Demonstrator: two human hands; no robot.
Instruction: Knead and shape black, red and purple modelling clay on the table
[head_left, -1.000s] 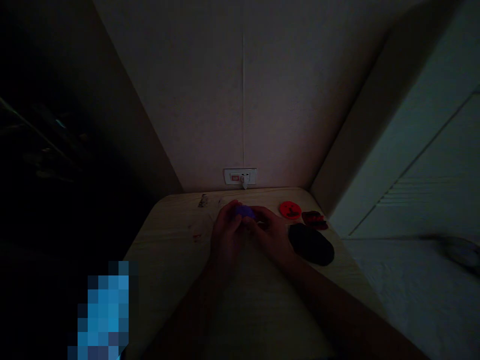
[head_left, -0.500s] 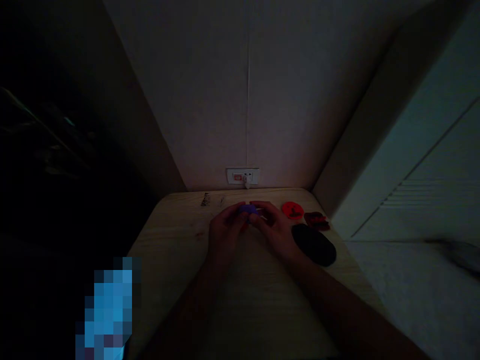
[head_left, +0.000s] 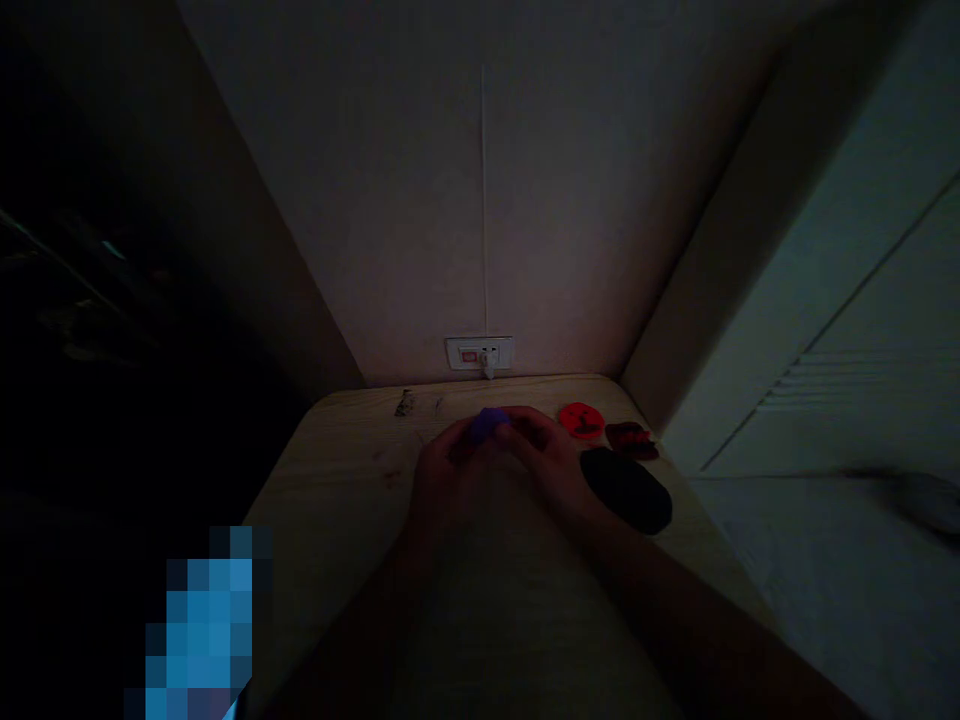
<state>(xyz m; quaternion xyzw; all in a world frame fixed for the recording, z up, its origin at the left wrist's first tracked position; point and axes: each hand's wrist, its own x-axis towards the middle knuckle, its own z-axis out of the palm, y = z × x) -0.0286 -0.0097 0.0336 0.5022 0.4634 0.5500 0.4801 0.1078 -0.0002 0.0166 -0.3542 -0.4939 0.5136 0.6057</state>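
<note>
Over the far part of the wooden table, a small purple lump [head_left: 490, 424] sits between my hands; it may be clay, but the dim light hides its exact kind. From the left, my left hand [head_left: 442, 477] curls its fingers round it. My right hand [head_left: 553, 456] is closed on the opposite side, its thumb pressed to the front of the lump. Just right of that hand lie a flat red disc [head_left: 581, 421] with dark marks, a dark red piece [head_left: 631, 440] and a black oval thing [head_left: 626, 490].
The pale wooden table [head_left: 337, 500] meets a wall with a socket plate [head_left: 480, 353], where a white plug is inserted. Dark marks [head_left: 405, 403] stain the far left of the tabletop. A pale panelled door [head_left: 847, 330] stands at the right. The left side is very dark.
The purple lump has shifted slightly left and shows more between my fingers. A bit of red under my hands is no longer visible. The view has turned a little.
</note>
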